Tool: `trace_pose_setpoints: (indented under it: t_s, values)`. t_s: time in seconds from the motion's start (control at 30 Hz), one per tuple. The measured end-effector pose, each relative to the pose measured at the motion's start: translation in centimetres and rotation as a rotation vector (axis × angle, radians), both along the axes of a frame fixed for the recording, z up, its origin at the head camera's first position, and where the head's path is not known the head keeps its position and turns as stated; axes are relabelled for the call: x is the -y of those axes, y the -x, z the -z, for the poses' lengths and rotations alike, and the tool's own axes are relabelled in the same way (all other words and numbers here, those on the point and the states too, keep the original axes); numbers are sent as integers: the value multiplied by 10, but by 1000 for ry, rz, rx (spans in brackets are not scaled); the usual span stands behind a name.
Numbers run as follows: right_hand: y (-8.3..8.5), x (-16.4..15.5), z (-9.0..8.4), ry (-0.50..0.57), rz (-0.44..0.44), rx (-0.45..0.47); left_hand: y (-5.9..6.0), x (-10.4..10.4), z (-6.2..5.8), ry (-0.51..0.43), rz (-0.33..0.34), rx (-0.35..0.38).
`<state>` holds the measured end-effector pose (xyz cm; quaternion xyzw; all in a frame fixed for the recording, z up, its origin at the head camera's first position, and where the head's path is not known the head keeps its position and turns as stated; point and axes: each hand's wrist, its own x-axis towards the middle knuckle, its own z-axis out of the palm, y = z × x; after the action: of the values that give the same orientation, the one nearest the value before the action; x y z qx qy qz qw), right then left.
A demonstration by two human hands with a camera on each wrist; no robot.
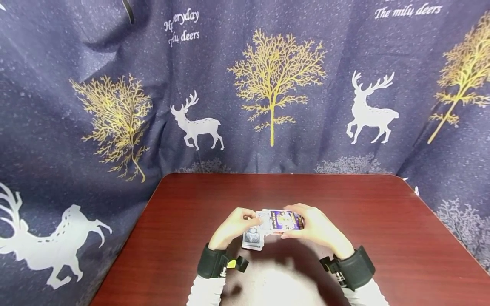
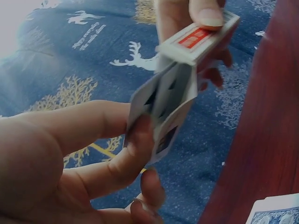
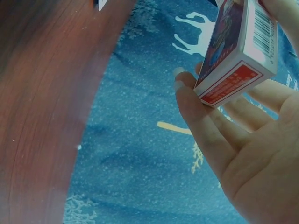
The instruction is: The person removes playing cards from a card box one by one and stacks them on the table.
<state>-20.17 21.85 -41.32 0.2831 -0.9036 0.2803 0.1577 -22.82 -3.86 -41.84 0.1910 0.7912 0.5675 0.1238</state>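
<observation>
Above the table, my right hand (image 1: 318,226) grips a playing card box (image 1: 286,221) with a purple picture on its face. A red label and a barcode show on the box (image 3: 238,56) in the right wrist view. My left hand (image 1: 234,226) pinches a few playing cards (image 2: 161,95) between thumb and fingers. Their far ends reach the open mouth of the box, and black pips show on one face. Below, a pile of cards (image 1: 252,240) with blue-grey backs lies on the table, partly covered by the left hand in the head view.
The reddish-brown table (image 1: 206,191) has rounded far corners. A dark blue cloth (image 1: 245,161) printed with deer and trees hangs behind it and along its sides. Bright glare falls on the table's near middle. Each wrist wears a black strap with a small camera.
</observation>
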Motion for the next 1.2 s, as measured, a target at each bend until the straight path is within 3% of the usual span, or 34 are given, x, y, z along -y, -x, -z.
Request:
trace_pose_setpoints:
  t_s: [0.3,0.77,0.9,1.03,1.2]
  values:
    - [3,-4,4,1,22,11,2,14,-3,-12,-55,23]
    - [5,-9,2,6,18,21,23,46,-16,-88,-274,73]
    - [5,-9,4,5,17,18,31,49,-8,-97,-359,46]
    - [4,-10,5,8,16,14,43,42,14,53,-389,-61]
    - [4,-8,3,8,6,2,51,23,33,313,-316,-185]
